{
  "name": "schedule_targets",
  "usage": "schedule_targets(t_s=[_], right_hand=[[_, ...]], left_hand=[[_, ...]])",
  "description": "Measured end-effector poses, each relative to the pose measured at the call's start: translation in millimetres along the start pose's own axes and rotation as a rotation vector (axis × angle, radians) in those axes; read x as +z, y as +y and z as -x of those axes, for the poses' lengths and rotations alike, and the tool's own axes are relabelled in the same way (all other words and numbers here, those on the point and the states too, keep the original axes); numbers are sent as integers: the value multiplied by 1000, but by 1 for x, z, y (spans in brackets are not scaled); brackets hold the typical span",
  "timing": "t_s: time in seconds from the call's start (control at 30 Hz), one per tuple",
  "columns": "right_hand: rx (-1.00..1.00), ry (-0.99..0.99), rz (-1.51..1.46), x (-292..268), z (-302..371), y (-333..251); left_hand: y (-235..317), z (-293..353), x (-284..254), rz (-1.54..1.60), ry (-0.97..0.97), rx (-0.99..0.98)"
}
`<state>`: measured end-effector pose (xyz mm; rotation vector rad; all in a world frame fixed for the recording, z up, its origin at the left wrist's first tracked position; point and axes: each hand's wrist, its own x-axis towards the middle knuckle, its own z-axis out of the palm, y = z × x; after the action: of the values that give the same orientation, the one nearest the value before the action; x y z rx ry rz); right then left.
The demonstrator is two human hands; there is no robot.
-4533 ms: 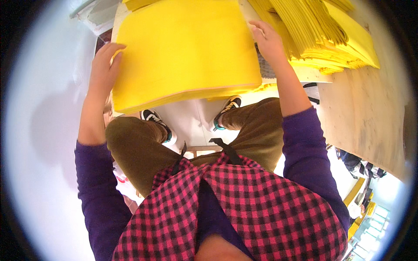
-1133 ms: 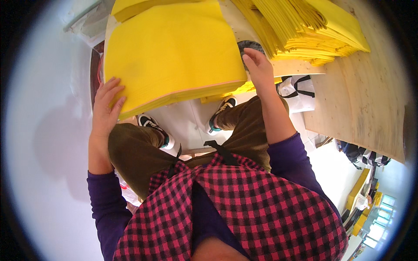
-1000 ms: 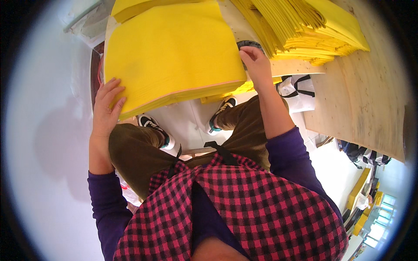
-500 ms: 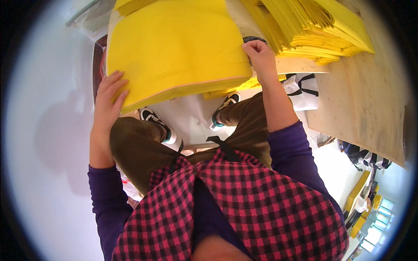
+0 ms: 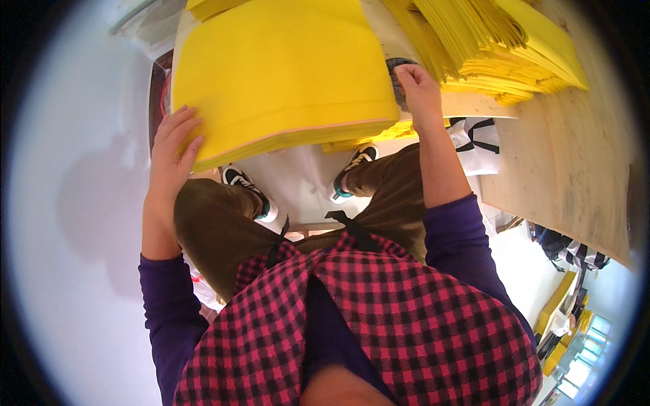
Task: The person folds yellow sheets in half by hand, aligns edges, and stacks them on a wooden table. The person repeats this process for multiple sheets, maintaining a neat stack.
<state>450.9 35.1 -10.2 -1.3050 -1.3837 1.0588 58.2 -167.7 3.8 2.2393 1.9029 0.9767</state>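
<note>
A stack of yellow cloth-like sheets (image 5: 284, 74) lies before me, with a thin pink line along its near edge. My left hand (image 5: 173, 150) rests on the stack's near left corner, its fingers stretched out and thumb apart. Just off the right edge is my right hand (image 5: 421, 95), thumb and fingertips pinched together. Whether anything is between those fingertips is too small to tell. Beside and partly under that hand sits a dark grey object (image 5: 395, 65) on the wooden table (image 5: 477, 105); its kind cannot be made out.
Piles of folded yellow pieces (image 5: 487, 57) stand at the far right. A pale wooden board (image 5: 562, 176) spans the right side. Below the table is a white bag (image 5: 482, 145) with black straps. A white wall (image 5: 81, 203) closes off the left.
My right hand has moved slightly right, away from the stack's edge, and more of the dark object shows. My left hand stays on the corner. The whole view has shifted a little.
</note>
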Motion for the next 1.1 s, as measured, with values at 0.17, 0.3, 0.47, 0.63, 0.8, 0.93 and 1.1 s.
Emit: schedule_targets(t_s=[0.17,0.3,0.47,0.63,0.8,0.93,1.1], right_hand=[[-189,55,483,-30,-12,22],[-203,-53,835,-35,-11,50],[-270,-53,832,-37,-15,57],[-283,24,552,-36,1,22],[-371,-106,315,-15,21,-35],[-479,-315,280,5,27,-56],[-510,-461,673,34,4,-48]], left_hand=[[4,4,-2,10,49,-32],[7,9,-4,51,85,-79],[8,13,-8,71,110,-85],[8,13,-16,77,169,-117],[10,-5,-26,177,266,-201],[9,-20,-26,246,165,-72],[-11,-47,-4,30,5,22]])
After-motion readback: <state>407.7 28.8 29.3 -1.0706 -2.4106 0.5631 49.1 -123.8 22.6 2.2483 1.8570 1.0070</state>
